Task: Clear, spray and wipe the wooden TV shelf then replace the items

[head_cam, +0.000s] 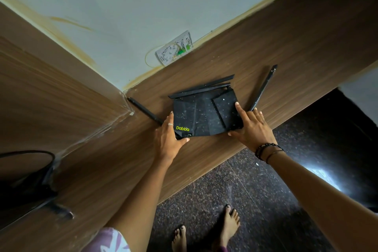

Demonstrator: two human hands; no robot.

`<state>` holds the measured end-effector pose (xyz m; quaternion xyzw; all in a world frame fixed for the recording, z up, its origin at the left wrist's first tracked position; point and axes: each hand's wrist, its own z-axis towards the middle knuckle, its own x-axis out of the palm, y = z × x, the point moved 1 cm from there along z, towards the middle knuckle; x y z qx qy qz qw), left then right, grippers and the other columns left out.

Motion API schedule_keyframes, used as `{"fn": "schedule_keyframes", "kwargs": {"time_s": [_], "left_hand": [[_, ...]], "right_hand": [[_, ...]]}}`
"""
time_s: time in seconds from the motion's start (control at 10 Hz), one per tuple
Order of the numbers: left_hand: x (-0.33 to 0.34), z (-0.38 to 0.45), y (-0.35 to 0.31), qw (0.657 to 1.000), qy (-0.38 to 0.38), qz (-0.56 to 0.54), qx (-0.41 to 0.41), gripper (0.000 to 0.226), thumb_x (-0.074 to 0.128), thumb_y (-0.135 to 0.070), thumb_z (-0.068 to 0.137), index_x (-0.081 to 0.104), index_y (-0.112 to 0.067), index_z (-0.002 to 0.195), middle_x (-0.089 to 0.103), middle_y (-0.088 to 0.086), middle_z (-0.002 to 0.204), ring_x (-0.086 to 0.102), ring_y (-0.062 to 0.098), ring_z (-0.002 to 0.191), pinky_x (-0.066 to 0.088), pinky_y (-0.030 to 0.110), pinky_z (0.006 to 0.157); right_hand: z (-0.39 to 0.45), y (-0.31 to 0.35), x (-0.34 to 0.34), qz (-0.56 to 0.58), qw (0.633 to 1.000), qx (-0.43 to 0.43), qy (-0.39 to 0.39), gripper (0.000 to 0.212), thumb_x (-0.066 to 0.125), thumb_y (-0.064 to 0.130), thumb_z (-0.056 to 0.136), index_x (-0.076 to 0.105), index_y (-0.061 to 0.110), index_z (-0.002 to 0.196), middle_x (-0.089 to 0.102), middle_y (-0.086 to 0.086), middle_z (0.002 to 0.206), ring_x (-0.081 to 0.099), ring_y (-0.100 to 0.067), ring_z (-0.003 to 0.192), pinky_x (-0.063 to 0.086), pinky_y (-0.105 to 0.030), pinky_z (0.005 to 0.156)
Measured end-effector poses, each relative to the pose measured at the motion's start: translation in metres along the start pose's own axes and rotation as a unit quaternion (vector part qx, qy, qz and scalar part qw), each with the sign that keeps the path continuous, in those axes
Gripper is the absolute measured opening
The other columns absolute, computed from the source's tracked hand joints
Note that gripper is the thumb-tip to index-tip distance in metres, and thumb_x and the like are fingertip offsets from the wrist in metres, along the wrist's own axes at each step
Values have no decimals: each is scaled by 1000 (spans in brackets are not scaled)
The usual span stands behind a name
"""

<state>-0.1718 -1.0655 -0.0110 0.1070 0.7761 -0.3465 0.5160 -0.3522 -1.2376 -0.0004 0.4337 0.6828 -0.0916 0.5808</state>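
Note:
A dusty black router (pixel 204 114) with yellow-green "Dabba" lettering lies flat on the wooden TV shelf (pixel 286 51). Its thin black antennas splay out to the left, back and right. My left hand (pixel 168 139) grips the router's near-left corner, thumb under the front edge. My right hand (pixel 251 127) holds the near-right corner, fingers along the side and thumb at the front edge.
A white wall socket (pixel 174 48) with a thin cable sits just behind the shelf. A taller wooden panel (pixel 51 88) joins on the left, with a black stand (pixel 41 180) in front of it. Dark speckled floor (pixel 266 210) and my bare feet lie below.

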Motion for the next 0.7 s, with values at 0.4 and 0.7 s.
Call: {"fn": "schedule_keyframes", "kwargs": {"time_s": [0.4,0.7], "left_hand": [[-4,-9,-7,990,81,109,-49,87,57,-30,90,-7,-18,148,1,7,157,5,20,144,7,50,113],[-26,-96,38,994,15,93,53,71,42,-32,97,-4,-12,147,3,8,157,3,21,144,-2,35,115]], "right_hand": [[-9,24,5,-127,992,5,-1,95,52,53,85,-7,11,147,-12,-11,156,-6,-26,145,-1,-45,116],[-76,107,45,-181,975,-124,43,76,37,45,95,-4,8,147,-12,-10,156,-10,-22,144,-9,-35,114]]}}
